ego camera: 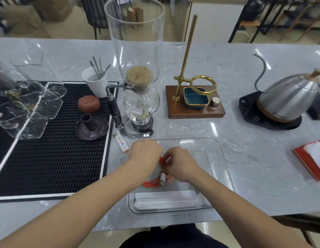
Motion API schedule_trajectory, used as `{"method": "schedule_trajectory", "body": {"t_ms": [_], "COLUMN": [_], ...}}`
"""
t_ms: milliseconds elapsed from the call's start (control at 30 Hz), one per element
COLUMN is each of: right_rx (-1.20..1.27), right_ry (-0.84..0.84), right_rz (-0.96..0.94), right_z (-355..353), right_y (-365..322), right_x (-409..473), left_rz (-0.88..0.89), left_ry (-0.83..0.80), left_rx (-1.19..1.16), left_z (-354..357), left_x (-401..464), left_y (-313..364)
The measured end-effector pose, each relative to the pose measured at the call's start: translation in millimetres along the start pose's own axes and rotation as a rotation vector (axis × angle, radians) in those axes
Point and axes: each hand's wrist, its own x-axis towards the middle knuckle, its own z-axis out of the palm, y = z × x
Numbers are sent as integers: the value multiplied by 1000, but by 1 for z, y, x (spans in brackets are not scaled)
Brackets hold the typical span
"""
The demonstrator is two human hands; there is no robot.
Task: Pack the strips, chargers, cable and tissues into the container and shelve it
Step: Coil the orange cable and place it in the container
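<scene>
A clear plastic container sits on the marble counter in front of me. Inside it, along the near wall, lie white strips. Both hands are over the container holding a coiled orange cable with a white USB plug. My left hand grips the coil at its far side. My right hand pinches the cable near the plug. A red tissue pack with white tissue showing lies at the far right of the counter. Whether chargers are in the container is hidden by my hands.
A glass siphon coffee maker stands just beyond the container, with a white lighter by its base. A black rubber mat with cups and glassware lies left. A brass dripper stand and a gooseneck kettle stand right.
</scene>
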Motion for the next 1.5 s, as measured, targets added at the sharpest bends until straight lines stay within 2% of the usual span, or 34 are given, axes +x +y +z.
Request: {"method": "schedule_trajectory", "body": {"t_ms": [233, 533, 800, 1100, 1233, 1500], "right_rx": [51, -131, -75, -150, -170, -233], "right_ry": [16, -14, 2, 93, 124, 161], "right_rz": [31, 44, 68, -29, -51, -66], "right_z": [4, -2, -5, -9, -11, -17], "right_y": [5, 5, 9, 5, 7, 7], "right_x": [4, 7, 5, -7, -13, -26], "left_rz": [30, 66, 93, 97, 93, 142], "left_ry": [11, 6, 39, 45, 54, 87], "left_rx": [12, -2, 24, 24, -30, -305], "left_z": [1, 3, 2, 0, 3, -5], "left_x": [-2, -2, -8, -15, -17, -25], "left_y": [0, -5, -7, -7, -11, -23]}}
